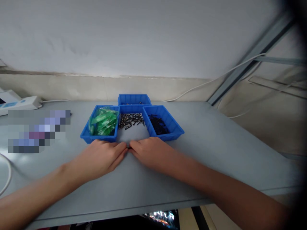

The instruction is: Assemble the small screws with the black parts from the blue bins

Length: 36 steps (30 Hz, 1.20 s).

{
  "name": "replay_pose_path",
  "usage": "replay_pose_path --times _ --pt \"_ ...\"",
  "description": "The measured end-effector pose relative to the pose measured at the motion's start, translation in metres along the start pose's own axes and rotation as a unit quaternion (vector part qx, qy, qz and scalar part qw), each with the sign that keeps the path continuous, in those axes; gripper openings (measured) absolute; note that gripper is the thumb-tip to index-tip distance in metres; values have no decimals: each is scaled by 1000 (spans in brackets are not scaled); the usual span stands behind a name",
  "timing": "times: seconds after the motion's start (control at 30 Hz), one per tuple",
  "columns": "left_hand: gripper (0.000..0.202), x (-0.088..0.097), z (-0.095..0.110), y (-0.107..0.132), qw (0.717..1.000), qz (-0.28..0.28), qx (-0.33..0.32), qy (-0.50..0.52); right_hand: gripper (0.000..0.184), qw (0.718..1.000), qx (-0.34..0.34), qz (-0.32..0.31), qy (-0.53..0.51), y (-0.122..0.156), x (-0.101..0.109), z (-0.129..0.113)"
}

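Observation:
My left hand point(109, 156) and my right hand point(145, 151) meet above the table, thumbs and fingertips pinched together. A small dark piece point(129, 147) shows between the fingertips, and both hands grip it. Most of it is hidden, so its kind cannot be made out. Just beyond the hands lies a loose pile of dark screws point(130, 120). To its left stands a blue bin point(85, 138) holding green pieces in clear plastic bags point(104, 121). On the right, another blue bin point(174, 126) contains black, thin screw-like parts point(158, 124).
A third blue bin point(133, 99) stands behind the pile, with small parts inside. At the left are a white power strip point(26, 103) and a pixelated object point(40, 131). A metal post point(240, 70) and a white cable point(203, 83) rise at the right.

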State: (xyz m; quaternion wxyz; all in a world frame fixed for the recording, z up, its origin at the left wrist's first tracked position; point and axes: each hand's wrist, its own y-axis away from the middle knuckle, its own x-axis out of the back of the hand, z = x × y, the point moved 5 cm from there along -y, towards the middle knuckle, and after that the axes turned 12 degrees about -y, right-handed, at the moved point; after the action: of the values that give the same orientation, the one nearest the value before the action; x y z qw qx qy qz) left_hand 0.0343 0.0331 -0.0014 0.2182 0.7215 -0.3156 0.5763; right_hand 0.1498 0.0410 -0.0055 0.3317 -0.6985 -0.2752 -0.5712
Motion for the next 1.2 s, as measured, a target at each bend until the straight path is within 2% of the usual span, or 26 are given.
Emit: replay_pose_path --times 0.1,0.33,0.6,0.9,1.2 --pt "27 -3 -1 0 999 -28 5 -19 15 1000 -18 5 -12 -1 1 1" --pt "28 -4 -1 -1 999 -47 3 -10 18 999 -15 30 -33 -2 12 -3" --pt "28 -6 -1 -2 999 -45 4 -3 16 997 -9 50 -60 -1 17 -7" --pt "34 -3 -3 -3 999 -46 18 -4 12 999 -8 39 -13 0 12 -5" --pt "31 3 -1 -1 1000 9 6 1 11 999 -22 40 -15 1 12 -4"
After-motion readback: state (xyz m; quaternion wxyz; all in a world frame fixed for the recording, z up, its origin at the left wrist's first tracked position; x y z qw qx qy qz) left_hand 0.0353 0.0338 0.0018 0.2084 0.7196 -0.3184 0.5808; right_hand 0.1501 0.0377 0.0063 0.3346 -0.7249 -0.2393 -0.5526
